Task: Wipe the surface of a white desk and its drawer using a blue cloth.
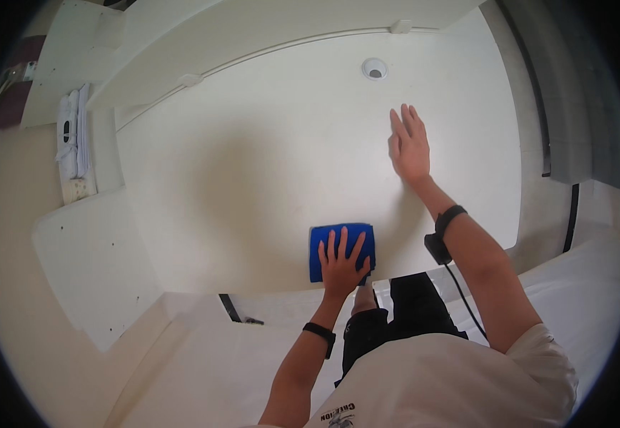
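Note:
A folded blue cloth lies at the near edge of a white tabletop. My left hand rests flat on it with the fingers spread, covering its middle; the thumb is by the cloth's right edge. Farther off and to the right, my right hand is stretched out over the bare tabletop, palm down, holding nothing. Whether that palm touches the surface I cannot tell. Beyond its fingertips sits a round white cable hole in the tabletop.
Along the back runs a raised white panel. At the left are white folded items on a ledge and a white side board. A dark cable hangs from the band on my right forearm. White bedding lies at the right.

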`<state>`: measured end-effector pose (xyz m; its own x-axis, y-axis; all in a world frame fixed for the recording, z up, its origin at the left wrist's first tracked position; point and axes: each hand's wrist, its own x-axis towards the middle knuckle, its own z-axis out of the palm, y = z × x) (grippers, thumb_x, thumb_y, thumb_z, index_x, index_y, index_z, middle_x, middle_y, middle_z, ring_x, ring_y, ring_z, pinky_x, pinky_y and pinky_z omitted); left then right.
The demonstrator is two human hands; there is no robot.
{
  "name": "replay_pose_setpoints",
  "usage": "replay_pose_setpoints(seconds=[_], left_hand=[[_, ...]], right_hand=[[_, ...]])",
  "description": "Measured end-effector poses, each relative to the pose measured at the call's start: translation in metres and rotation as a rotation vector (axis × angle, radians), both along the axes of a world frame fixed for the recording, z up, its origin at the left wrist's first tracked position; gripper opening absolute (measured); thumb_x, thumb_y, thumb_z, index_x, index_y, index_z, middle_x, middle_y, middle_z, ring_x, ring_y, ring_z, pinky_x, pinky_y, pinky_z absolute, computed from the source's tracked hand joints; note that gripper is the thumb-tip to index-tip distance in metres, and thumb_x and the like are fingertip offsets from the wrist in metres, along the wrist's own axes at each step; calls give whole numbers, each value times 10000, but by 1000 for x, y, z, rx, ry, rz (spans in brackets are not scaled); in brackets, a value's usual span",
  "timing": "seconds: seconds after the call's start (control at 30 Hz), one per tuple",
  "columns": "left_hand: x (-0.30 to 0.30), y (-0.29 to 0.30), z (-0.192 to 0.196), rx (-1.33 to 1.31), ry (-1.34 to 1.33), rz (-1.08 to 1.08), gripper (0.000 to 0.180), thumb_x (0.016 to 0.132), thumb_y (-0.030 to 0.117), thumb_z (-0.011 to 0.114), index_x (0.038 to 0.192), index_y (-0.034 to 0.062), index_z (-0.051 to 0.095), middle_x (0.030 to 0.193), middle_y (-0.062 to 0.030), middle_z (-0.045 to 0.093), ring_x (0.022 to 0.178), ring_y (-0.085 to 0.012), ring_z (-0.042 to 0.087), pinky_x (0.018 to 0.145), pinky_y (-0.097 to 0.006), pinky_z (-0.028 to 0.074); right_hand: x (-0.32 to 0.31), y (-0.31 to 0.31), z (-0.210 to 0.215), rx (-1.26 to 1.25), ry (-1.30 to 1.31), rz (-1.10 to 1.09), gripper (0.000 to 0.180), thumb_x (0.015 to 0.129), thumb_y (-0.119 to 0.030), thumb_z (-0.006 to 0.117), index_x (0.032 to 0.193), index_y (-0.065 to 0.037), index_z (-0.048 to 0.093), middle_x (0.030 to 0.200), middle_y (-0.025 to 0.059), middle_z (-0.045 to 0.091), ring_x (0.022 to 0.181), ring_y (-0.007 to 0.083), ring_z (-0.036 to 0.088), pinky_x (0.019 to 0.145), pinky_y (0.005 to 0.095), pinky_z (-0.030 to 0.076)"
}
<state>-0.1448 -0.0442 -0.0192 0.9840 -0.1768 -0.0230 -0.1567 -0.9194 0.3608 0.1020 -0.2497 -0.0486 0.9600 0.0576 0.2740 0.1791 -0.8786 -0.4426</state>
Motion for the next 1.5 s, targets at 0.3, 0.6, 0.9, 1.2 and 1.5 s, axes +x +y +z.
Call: replay_pose_setpoints(seconds=[0.3, 0.6, 0.9, 1.2, 1.5], left_hand=[[12, 66, -8, 134, -50, 192, 627, 853, 392, 673, 1448, 210, 592, 1562, -194, 416, 1439, -440, 342, 1190, -618, 228], [194, 138, -24, 324, -252, 188, 614, 925, 411, 640, 1494, 209, 529, 1570, -178, 400, 1449, -426, 345, 1186, -609, 256], [392, 115, -25, 305, -310, 149, 592, 977, 436, 574, 1527, 234, 483, 1561, -177, 420, 1455, -421, 355, 1200, -605, 233], [349, 17, -18, 169, -236, -54, 630, 931, 405, 622, 1523, 229, 493, 1578, -170, 397, 1448, -434, 336, 1193, -628, 224], [108, 3, -4, 67, -16, -54, 623, 902, 432, 622, 1482, 215, 557, 1583, -204, 387, 1470, -454, 306, 1190, -653, 191]], right_hand=[[-2, -4, -2, -38, -21, -29, 456, 969, -87, 532, 1422, -98, 579, 1528, 167, 482, 1439, 369, 406, 1166, 466, 382], [2, 1, 3, -12, 16, -4, 478, 947, -88, 552, 1425, -72, 554, 1516, 215, 467, 1425, 418, 401, 1174, 504, 359], [7, 1, 13, -22, 128, 23, 555, 927, -62, 571, 1475, -74, 487, 1539, 226, 408, 1427, 442, 390, 1152, 535, 379], [7, -1, 13, -18, 117, 18, 535, 932, -58, 560, 1464, -72, 504, 1535, 222, 417, 1428, 432, 394, 1155, 529, 378], [5, 0, 11, -13, 29, 7, 480, 946, -76, 573, 1426, -62, 554, 1493, 211, 479, 1413, 418, 416, 1147, 499, 393]])
